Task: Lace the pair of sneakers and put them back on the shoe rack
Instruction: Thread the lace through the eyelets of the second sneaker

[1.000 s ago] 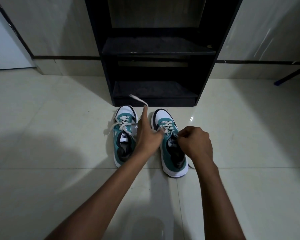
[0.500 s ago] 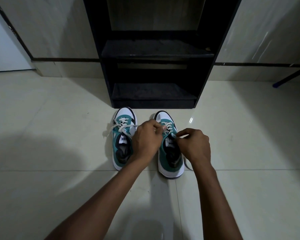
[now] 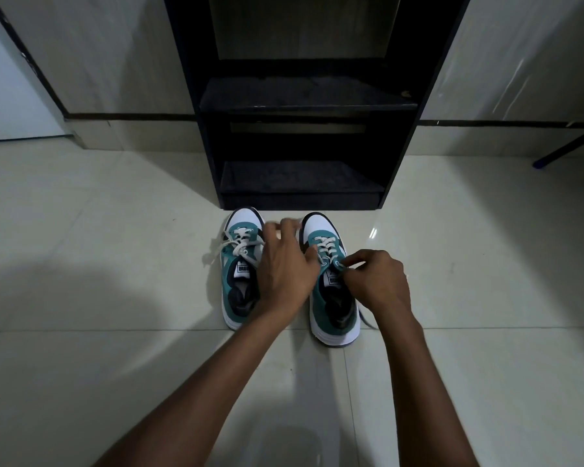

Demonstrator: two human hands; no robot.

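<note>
Two teal-and-white sneakers stand side by side on the floor, toes toward the black shoe rack [image 3: 304, 183]. The left sneaker [image 3: 240, 288] has its white laces crossed and trailing off its left side. The right sneaker [image 3: 331, 308] is laced up to its tongue. My left hand [image 3: 284, 267] hovers between the two shoes, fingers stretched forward and blurred, hiding the lace end. My right hand [image 3: 375, 281] pinches the right sneaker's lace [image 3: 327, 247] at the top eyelets beside the tongue.
The rack has two dark shelves, a low one [image 3: 300, 180] just behind the shoes and a higher one [image 3: 304, 92]. Glossy pale floor tiles [image 3: 115, 264] spread all around. A blue-tipped leg [image 3: 550, 156] slants down at the far right.
My left hand pulled a lace end up toward the rack, dropped back onto the right sneaker, and now reaches forward again between the shoes. My right hand has stayed pinched at the eyelets.
</note>
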